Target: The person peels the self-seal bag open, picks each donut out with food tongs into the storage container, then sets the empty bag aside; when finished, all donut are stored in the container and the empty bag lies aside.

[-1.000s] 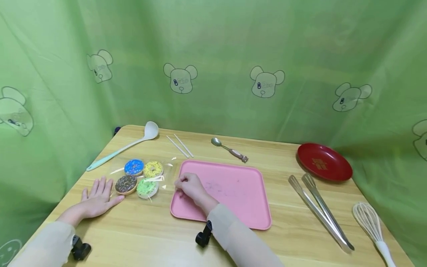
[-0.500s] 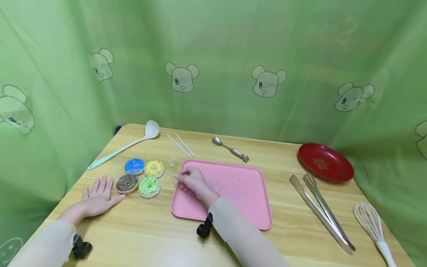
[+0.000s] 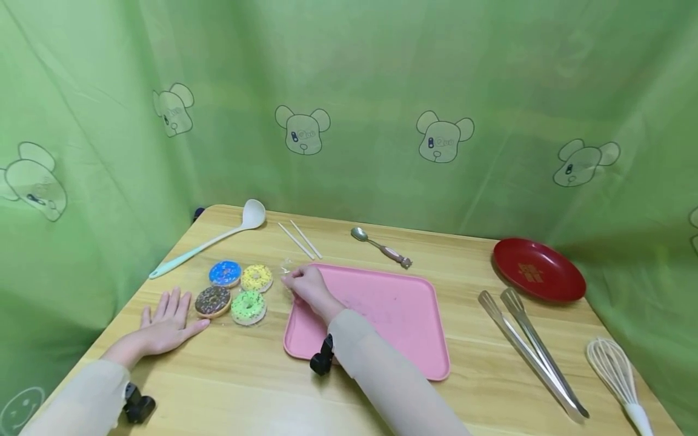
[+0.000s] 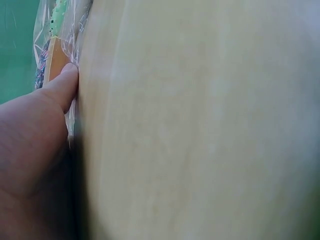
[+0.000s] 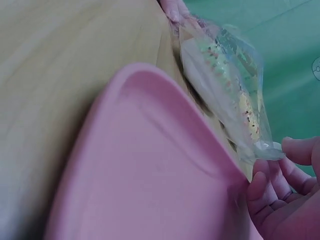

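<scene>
Wooden worktop point(image 3: 262, 375) nearest. Left hand point(image 3: 166, 321) lay flat, fingers straight, thumb touching clear bag point(image 5: 235, 95) of four doughnuts point(image 3: 238, 292). Right hand point(image 3: 305, 284) pinched bag's corner over pink tray point(image 3: 382, 321). Step, likely: opening bag; next needs steady pull.

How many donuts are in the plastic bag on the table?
4, in a square inside the clear bag: blue donut back left, yellow donut back right, chocolate donut front left by the left hand, green donut front right. None looks hidden.
</scene>
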Available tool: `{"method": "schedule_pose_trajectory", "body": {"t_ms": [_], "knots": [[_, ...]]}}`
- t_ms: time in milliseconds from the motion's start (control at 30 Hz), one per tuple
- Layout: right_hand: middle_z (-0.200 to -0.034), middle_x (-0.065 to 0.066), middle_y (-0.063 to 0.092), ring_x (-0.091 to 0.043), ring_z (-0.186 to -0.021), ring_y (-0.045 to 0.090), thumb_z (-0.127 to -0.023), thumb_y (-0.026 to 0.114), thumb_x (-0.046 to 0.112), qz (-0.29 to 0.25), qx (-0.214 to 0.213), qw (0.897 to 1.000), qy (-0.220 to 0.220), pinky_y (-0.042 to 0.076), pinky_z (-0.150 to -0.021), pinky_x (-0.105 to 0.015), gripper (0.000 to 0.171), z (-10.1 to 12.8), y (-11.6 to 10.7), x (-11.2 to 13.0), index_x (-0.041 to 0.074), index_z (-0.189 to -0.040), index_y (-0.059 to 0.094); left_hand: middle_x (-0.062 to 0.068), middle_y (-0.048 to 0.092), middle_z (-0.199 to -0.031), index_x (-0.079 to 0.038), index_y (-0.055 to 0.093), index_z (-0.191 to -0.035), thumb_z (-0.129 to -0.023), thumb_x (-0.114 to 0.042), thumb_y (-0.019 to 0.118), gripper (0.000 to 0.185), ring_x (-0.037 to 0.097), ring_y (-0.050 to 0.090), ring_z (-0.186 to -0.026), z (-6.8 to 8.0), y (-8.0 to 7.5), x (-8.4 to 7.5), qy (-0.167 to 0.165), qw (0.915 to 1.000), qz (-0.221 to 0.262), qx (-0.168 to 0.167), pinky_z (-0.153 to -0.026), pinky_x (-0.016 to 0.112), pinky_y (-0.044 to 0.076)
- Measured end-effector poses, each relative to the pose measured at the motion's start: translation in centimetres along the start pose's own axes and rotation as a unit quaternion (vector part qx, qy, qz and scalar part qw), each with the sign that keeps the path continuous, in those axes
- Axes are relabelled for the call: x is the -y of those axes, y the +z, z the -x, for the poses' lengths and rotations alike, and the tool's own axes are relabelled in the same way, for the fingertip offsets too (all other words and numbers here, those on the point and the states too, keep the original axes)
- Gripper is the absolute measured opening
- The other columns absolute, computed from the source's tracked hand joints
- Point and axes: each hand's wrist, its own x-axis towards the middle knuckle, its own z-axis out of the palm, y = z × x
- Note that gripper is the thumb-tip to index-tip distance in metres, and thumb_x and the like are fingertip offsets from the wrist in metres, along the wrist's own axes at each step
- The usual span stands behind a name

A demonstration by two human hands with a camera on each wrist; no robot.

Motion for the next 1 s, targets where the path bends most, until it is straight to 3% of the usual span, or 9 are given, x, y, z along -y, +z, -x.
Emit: {"method": "schedule_pose_trajectory", "body": {"t_ms": [167, 400, 567, 833, 1000], "knots": [[-0.060, -0.002, 0.051, -0.010, -0.044, 0.043, -0.084, 0.068, 0.011, 0.007, -0.016, 1.000, -0.002, 0.039, -0.038, -0.019, 0.009, -0.4, 0.2, -0.1, 0.003, -0.082, 0.063, 0.032, -0.018, -0.145, 0.010, -0.001, -0.143, -0.087, -0.071, 0.031, 0.103, 0.047, -0.023, -0.130, -0.3, 0.1, 0.4, -0.006, 0.9999, -0.011, 0.003, -0.089, 0.064, -0.028], [-0.054, -0.004, 0.049, -0.010, -0.040, 0.042, -0.087, 0.063, 0.007, -0.005, 0.007, 1.000, -0.005, 0.036, -0.036, -0.019, 0.017, -0.4, -0.3, -0.5, -0.005, -0.076, 0.062, 0.033, -0.016, -0.145, 0.011, 0.001, -0.142, -0.090, -0.066, 0.035, 0.099, 0.049, -0.021, -0.130, 0.0, 0.1, -0.4, -0.004, 1.0000, -0.006, -0.001, -0.090, 0.066, -0.026], [-0.050, -0.005, 0.050, -0.010, -0.039, 0.043, -0.087, 0.063, 0.004, -0.009, 0.008, 1.000, -0.016, 0.038, -0.035, -0.019, 0.029, -0.4, -1.1, -1.1, 0.002, -0.060, 0.051, 0.033, -0.018, -0.145, 0.011, 0.000, -0.142, -0.089, -0.067, 0.033, 0.100, 0.049, -0.022, -0.129, 0.0, 0.2, -0.2, -0.003, 0.9999, -0.010, -0.002, -0.089, 0.067, -0.026], [-0.055, -0.009, 0.055, -0.013, -0.041, 0.049, -0.087, 0.059, 0.002, -0.064, 0.020, 0.998, 0.006, 0.047, -0.039, -0.022, 0.016, -0.5, -2.2, -1.7, -0.011, -0.077, 0.061, 0.037, -0.011, -0.144, 0.012, 0.005, -0.142, -0.091, -0.061, 0.040, 0.096, 0.052, -0.016, -0.129, 0.5, 0.0, -0.9, 0.004, 0.9998, 0.000, -0.018, -0.090, 0.069, -0.023], [-0.058, -0.010, 0.057, -0.014, -0.042, 0.050, -0.085, 0.056, -0.001, -0.082, 0.022, 0.996, 0.019, 0.048, -0.039, -0.024, 0.013, -0.3, -2.9, -2.2, -0.009, -0.077, 0.063, 0.035, -0.014, -0.144, 0.011, 0.001, -0.142, -0.091, -0.062, 0.036, 0.096, 0.051, -0.018, -0.129, 0.4, -0.2, -1.0, -0.005, 0.9999, -0.010, -0.007, -0.091, 0.068, -0.023]]}}
